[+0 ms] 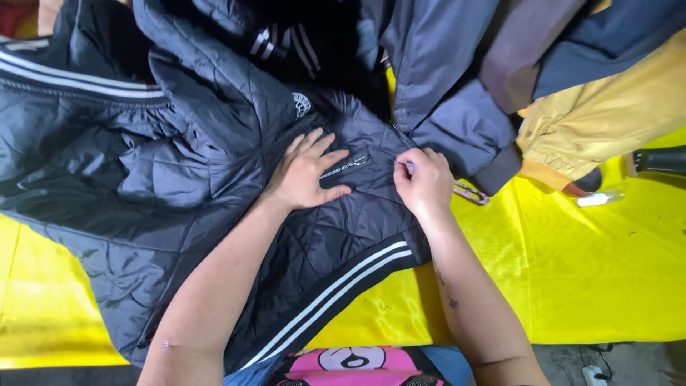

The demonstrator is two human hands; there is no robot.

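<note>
A black quilted jacket (179,186) with white stripes on its hem lies spread on a yellow cloth (572,271). My left hand (307,175) rests flat on the jacket's front, fingers spread, just left of a small zip pocket (346,166). My right hand (423,180) is closed near the jacket's front edge, pinching something small and pale between thumb and fingers; what it is I cannot tell. A pink-handled tool (470,191) pokes out from under that hand onto the cloth.
More jackets hang or pile at the back: a grey-blue one (443,78), a brown one (522,43), a mustard-yellow one (607,107). A small clear bottle (600,198) lies on the cloth at the right. A dark object (661,159) sits at the right edge.
</note>
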